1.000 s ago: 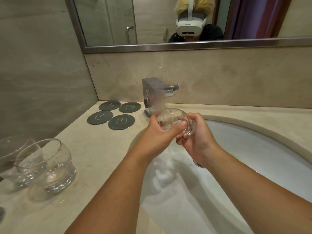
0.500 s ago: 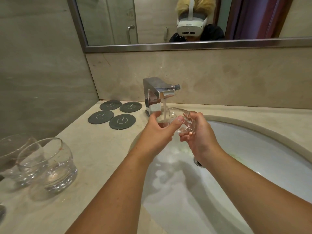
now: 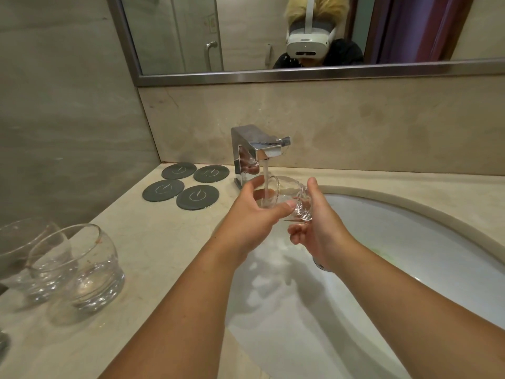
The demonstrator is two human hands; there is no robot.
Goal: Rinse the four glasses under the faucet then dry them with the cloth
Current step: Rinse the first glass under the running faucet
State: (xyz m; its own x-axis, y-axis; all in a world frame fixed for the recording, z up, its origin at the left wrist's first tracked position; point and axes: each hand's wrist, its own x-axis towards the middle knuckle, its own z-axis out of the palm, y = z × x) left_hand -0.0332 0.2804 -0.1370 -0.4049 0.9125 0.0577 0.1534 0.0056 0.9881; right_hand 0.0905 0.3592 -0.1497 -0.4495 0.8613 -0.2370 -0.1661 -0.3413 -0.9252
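We hold one glass (image 3: 293, 199) over the sink (image 3: 410, 207), right under the faucet (image 3: 250, 149). The glass lies tilted on its side with its mouth turned to the left, and the stream of water (image 3: 265, 179) runs down across that mouth.

Our left hand (image 3: 250, 217) grips the rim end: its fingers (image 3: 252, 185) curl over the far edge of the mouth and the thumb presses on the near edge. Our right hand (image 3: 321, 228) holds the thick base end, with the thumb standing up along the far side and the other fingers curled underneath. Both hands are clamped on this one glass, and it touches nothing else but the water.

On the worktop (image 3: 153, 242) to the left, two more glasses (image 3: 82, 269) stand upright, one just behind the other at the picture's edge, well apart from the sink. The nearer one has a reddish smear on its rim.

Four round dark coasters (image 3: 197, 196) lie flat in a loose square just left of the faucet, near the back wall.

Above the stone backsplash hangs a mirror (image 3: 177, 36) in a metal frame.
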